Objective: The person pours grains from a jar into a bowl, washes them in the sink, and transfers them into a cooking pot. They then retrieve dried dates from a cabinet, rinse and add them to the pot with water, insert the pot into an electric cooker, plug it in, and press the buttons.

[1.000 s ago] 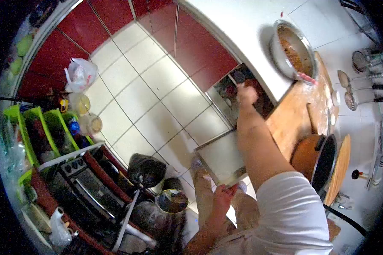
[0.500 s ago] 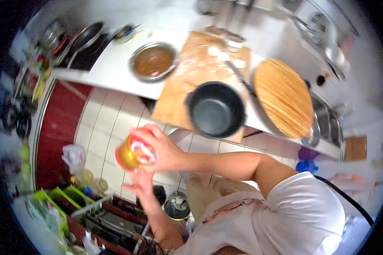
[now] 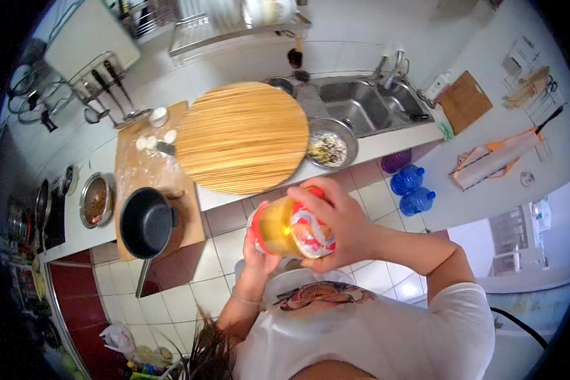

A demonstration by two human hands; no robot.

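Over the floor in front of the counter, both my hands are around a clear jar of something yellow (image 3: pixel 277 227) with red bands and a red-and-white patterned lid or end. The jar is tilted on its side, its patterned end facing right. My right hand (image 3: pixel 342 225) grips that end from above and the right, fingers curled over it. My left hand (image 3: pixel 258 252) clasps the other end from below and the left, partly hidden behind the jar. The black pot (image 3: pixel 147 221) stands beyond my hands to the left, on the wooden board (image 3: pixel 130 161).
A round slatted wooden lid (image 3: pixel 244 136) lies on the counter beside a metal bowl of dark-and-white food (image 3: pixel 328 149). To the right is the double sink (image 3: pixel 354 104). A bowl of brown filling (image 3: pixel 96 199) sits left. Blue water jugs (image 3: pixel 417 199) stand on the floor.
My view has turned right, bringing the sink into sight. The jar now appears farther right. My left hand, previously spread below the jar, is now closed around its left end.
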